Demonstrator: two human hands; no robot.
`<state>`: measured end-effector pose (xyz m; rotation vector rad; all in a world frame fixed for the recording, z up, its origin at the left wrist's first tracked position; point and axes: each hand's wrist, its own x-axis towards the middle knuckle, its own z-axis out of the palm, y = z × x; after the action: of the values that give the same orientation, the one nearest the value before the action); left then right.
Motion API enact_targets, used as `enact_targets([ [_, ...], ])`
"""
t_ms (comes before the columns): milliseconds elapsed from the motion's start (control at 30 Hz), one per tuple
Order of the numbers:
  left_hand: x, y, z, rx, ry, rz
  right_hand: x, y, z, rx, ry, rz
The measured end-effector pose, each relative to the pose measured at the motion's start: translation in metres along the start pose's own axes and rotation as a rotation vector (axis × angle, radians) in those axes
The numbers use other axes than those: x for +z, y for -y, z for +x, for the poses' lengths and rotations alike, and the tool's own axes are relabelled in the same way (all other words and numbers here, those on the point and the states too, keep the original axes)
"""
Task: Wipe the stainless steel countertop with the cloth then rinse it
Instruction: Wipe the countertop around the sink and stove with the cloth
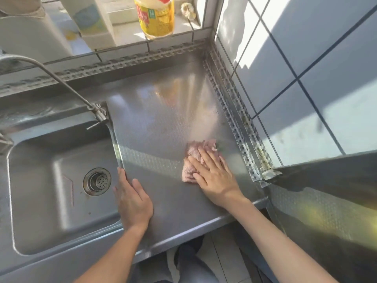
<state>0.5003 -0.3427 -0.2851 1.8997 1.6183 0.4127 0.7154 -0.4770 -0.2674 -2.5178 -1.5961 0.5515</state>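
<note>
A crumpled pink cloth [193,154] lies on the right part of the stainless steel countertop [163,119]. My right hand [214,176] presses flat on the cloth, fingers spread, covering its near half. My left hand [132,203] rests on the countertop's left edge beside the sink [51,180], fingers along the rim, holding nothing. The sink has a round drain strainer [97,181].
A thin tap [61,82] arches over the sink's back edge. An oil bottle [156,17] and white containers [91,19] stand on the tiled sill behind. Tiled wall [306,78] bounds the right side; a steel panel [326,176] juts in at the right.
</note>
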Motion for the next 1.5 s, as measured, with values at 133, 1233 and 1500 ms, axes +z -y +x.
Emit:
enact_targets([
  [133, -0.001, -0.002, -0.002, 0.005, 0.002, 0.007, -0.019, -0.008, 0.046, 0.304, -0.069, -0.004],
  [1233, -0.006, -0.007, 0.002, -0.018, 0.047, -0.006, 0.018, 0.116, 0.088, -0.176, -0.03, 0.047],
  [1500, -0.01, -0.009, 0.001, -0.033, 0.06, -0.035, -0.029, -0.005, 0.069, 0.373, -0.028, 0.03],
])
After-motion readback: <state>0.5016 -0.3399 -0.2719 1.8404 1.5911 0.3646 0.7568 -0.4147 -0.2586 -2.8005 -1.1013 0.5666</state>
